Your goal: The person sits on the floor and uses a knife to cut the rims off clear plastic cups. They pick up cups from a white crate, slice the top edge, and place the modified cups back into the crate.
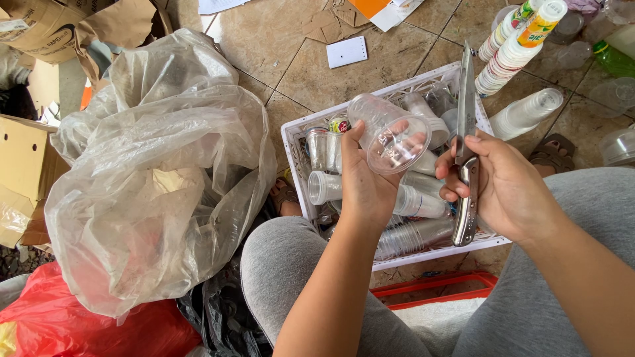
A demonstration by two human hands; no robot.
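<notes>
Currently: left hand (pixel 362 188) fingers grasping clear round plastic cup (pixel 389 133) over white slatted plastic crate (pixel 292 142); right hand (pixel 508 188) clenched around steel-handled knife (pixel 465 142), blade up.

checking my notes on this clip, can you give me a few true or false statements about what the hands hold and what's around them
1. The left hand holds a clear plastic cup. True.
2. The right hand is empty. False: its grip is closed on a metal knife, blade pointing away from the person.
3. The white crate under the hands holds plastic cups. True.
4. The big clear plastic bag lies to the right of the crate. False: it lies to the left.
5. Stacks of nested cups lie on the tiled floor beyond the crate. True.
</notes>
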